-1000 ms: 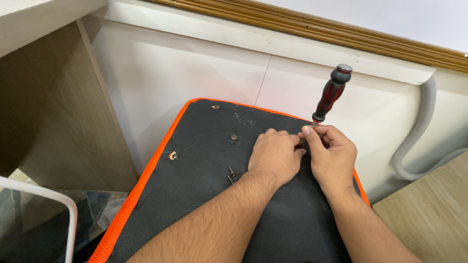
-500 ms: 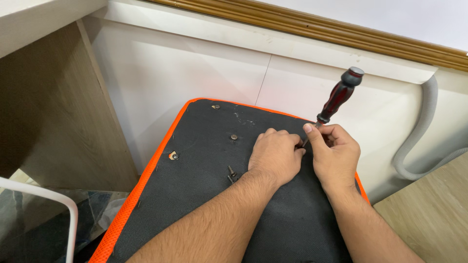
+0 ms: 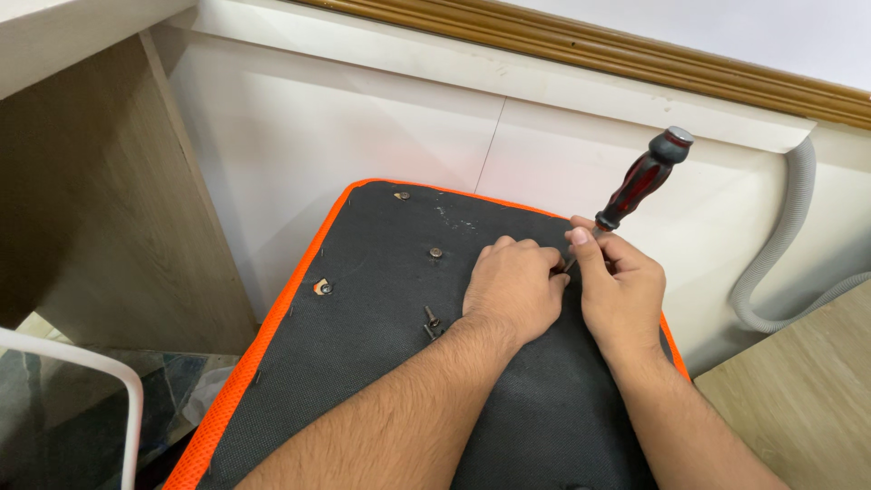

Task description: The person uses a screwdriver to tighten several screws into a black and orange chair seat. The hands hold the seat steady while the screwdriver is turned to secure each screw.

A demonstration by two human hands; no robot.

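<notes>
Screwdriver held at the right side of an upturned seat pad, both hands at its lower end.

One screwdriver (image 3: 646,180), red-and-black handle, stands tilted above the right hand (image 3: 621,290), whose fingers close round the shaft just below the handle; the tip is hidden, apparently at the pad. The left hand (image 3: 513,289) lies curled just beside it, touching the pad; whether it pinches anything cannot be told. One black pad (image 3: 381,363) with orange edging; four small metal fittings (image 3: 435,253) visible. One grey hose (image 3: 782,240) against the wall.
</notes>
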